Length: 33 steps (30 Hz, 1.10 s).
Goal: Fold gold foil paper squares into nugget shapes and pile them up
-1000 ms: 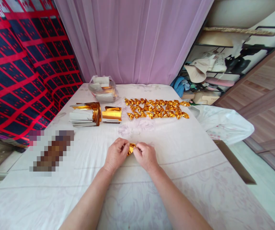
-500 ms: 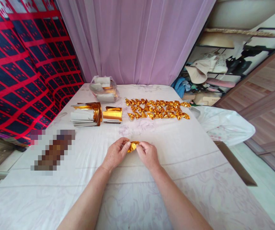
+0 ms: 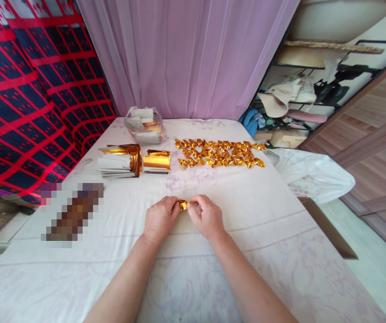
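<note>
Gold foil piece, gold folded pieces — white floral sheet, lilac curtain, red-and-navy grid cloth.

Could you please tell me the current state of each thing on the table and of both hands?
Left hand: pinching the gold paper.
Right hand: pinching its other end.
Gold paper: creased, held between both hands.
Folded pieces: laid in rows.
Gold sheets: stacked, curling.
Plastic bag: open, paper inside.

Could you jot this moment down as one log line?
left hand: pinching gold foil piece | right hand: pinching same piece | folded gold pieces: rows beyond
</note>
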Each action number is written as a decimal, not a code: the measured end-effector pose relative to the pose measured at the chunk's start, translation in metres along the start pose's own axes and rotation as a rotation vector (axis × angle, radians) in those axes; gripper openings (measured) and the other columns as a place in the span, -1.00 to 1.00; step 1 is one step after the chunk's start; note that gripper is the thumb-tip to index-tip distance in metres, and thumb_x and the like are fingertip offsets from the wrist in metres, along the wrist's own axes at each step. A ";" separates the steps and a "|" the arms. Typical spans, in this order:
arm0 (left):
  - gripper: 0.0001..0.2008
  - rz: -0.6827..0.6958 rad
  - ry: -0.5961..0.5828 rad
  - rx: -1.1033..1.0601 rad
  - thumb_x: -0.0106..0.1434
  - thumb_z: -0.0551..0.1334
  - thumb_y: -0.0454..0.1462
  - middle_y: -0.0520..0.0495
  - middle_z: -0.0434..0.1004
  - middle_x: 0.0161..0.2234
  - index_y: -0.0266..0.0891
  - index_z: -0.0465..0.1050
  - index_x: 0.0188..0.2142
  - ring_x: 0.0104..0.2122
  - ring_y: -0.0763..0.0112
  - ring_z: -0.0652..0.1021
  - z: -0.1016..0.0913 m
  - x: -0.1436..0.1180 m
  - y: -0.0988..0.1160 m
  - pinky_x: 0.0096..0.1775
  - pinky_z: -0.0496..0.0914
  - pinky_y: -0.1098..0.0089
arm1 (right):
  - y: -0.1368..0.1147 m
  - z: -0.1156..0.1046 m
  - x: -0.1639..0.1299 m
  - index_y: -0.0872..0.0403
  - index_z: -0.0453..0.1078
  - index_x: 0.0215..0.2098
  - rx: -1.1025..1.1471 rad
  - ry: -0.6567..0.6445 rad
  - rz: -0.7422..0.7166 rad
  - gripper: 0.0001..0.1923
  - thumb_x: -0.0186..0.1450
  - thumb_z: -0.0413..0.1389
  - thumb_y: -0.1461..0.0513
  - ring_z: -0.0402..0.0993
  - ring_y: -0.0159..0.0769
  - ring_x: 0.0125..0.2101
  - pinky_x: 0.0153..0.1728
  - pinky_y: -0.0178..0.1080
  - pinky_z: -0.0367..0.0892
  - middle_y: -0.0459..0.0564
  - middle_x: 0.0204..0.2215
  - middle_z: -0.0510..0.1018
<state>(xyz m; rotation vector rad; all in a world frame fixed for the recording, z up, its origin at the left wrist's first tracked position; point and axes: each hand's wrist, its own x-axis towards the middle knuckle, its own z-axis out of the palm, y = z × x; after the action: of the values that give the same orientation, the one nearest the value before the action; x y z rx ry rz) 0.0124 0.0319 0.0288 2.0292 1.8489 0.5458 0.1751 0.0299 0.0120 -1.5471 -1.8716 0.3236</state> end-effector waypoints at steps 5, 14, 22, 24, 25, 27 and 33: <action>-0.80 0.011 0.014 0.052 0.34 0.10 -0.21 -0.01 0.58 -0.21 -0.09 0.50 -0.16 -0.30 0.37 0.56 0.001 0.001 0.000 -0.30 0.29 0.44 | 0.005 0.002 0.001 0.04 0.38 -0.47 -0.146 -0.050 -0.081 -0.75 0.33 -0.03 0.26 0.42 -0.38 -0.44 -0.38 -0.35 0.11 -0.08 -0.48 0.53; -0.75 0.060 -0.031 0.091 0.39 0.04 -0.18 -0.03 0.56 -0.27 -0.14 0.48 -0.28 -0.29 0.35 0.55 0.003 0.002 -0.002 -0.34 0.27 0.44 | 0.004 0.000 0.001 0.05 0.37 -0.47 -0.204 -0.113 -0.109 -0.78 0.32 -0.02 0.27 0.38 -0.38 -0.44 -0.40 -0.33 0.06 -0.08 -0.48 0.51; -0.74 0.070 -0.047 0.097 0.41 0.01 -0.20 -0.05 0.54 -0.26 -0.15 0.46 -0.25 -0.28 0.34 0.55 0.004 0.004 -0.004 -0.32 0.28 0.43 | 0.003 0.003 0.001 0.06 0.37 -0.47 -0.210 -0.121 -0.185 -0.77 0.31 -0.04 0.30 0.38 -0.38 -0.42 -0.39 -0.31 0.04 -0.07 -0.49 0.50; -0.74 0.073 -0.053 0.095 0.41 0.02 -0.19 -0.05 0.54 -0.26 -0.15 0.46 -0.25 -0.28 0.34 0.55 0.004 0.004 -0.004 -0.33 0.28 0.43 | 0.004 0.003 0.000 0.06 0.37 -0.47 -0.213 -0.109 -0.172 -0.76 0.32 -0.04 0.30 0.37 -0.38 -0.43 -0.39 -0.31 0.04 -0.07 -0.49 0.50; -0.74 0.073 -0.054 0.094 0.41 0.02 -0.19 -0.05 0.54 -0.26 -0.15 0.46 -0.25 -0.28 0.34 0.55 0.005 0.004 -0.004 -0.33 0.28 0.43 | 0.004 0.003 0.000 0.07 0.37 -0.48 -0.210 -0.106 -0.172 -0.76 0.31 -0.04 0.31 0.37 -0.38 -0.43 -0.39 -0.31 0.04 -0.07 -0.49 0.49; -0.74 0.069 -0.053 0.090 0.41 0.02 -0.19 -0.04 0.54 -0.26 -0.15 0.46 -0.25 -0.28 0.34 0.55 0.005 0.004 -0.003 -0.32 0.28 0.43 | 0.004 0.003 0.000 0.07 0.37 -0.49 -0.197 -0.108 -0.190 -0.76 0.31 -0.04 0.31 0.37 -0.38 -0.44 -0.40 -0.31 0.04 -0.07 -0.50 0.49; -0.74 0.058 -0.042 0.071 0.41 0.03 -0.18 -0.04 0.55 -0.26 -0.15 0.46 -0.25 -0.28 0.33 0.55 0.005 0.004 -0.006 -0.31 0.29 0.42 | 0.002 0.000 0.000 0.05 0.38 -0.48 -0.177 -0.138 -0.162 -0.78 0.30 -0.02 0.29 0.37 -0.39 -0.42 -0.39 -0.33 0.05 -0.08 -0.49 0.50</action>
<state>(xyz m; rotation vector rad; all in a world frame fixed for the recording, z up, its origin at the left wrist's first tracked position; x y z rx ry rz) 0.0101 0.0369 0.0222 2.1292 1.8153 0.4553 0.1771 0.0307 0.0111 -1.5071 -2.1684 0.2003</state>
